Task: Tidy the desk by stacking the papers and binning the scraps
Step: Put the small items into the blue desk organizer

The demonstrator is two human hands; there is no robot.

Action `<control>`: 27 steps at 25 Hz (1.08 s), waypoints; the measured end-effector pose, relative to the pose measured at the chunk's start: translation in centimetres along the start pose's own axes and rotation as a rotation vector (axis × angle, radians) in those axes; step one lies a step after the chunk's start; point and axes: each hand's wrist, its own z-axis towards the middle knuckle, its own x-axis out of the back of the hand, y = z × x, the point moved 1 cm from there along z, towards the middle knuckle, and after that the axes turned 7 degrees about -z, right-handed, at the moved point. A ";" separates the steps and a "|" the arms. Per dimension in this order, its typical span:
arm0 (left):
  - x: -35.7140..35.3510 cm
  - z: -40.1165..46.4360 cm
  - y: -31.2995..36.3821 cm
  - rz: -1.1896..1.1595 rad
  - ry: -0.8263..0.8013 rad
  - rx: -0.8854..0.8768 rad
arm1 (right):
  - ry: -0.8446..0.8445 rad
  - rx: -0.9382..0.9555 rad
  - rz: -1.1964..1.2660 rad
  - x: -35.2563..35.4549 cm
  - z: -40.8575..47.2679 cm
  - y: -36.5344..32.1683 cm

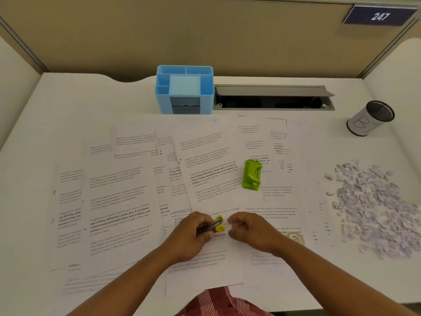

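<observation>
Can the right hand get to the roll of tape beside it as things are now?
Probably yes. The tape roll lies on the papers just beside the right hand, which holds nothing, and nothing stands between them.

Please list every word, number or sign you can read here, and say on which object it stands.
"247": blue plate on the partition.
"B", hand-drawn: paper around the mesh cup.
"way of living. Defined by a slower pace": bold line on the printed papers; the remaining text is too blurred.
Green hole punch: no text.
</observation>
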 end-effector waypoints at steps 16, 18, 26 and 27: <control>9.8 6.6 4.8 0.055 0.120 -0.120 | 0.261 0.075 0.424 5.2 5.8 -9.3; 13.1 8.4 5.5 0.077 0.080 -0.150 | 0.346 0.123 0.282 7.5 7.2 -10.9; 27.3 19.4 5.6 0.356 0.528 0.055 | 0.555 0.309 0.197 17.3 15.5 -20.7; 27.7 20.1 5.0 0.379 0.537 0.093 | 0.582 0.324 0.222 17.9 16.7 -21.7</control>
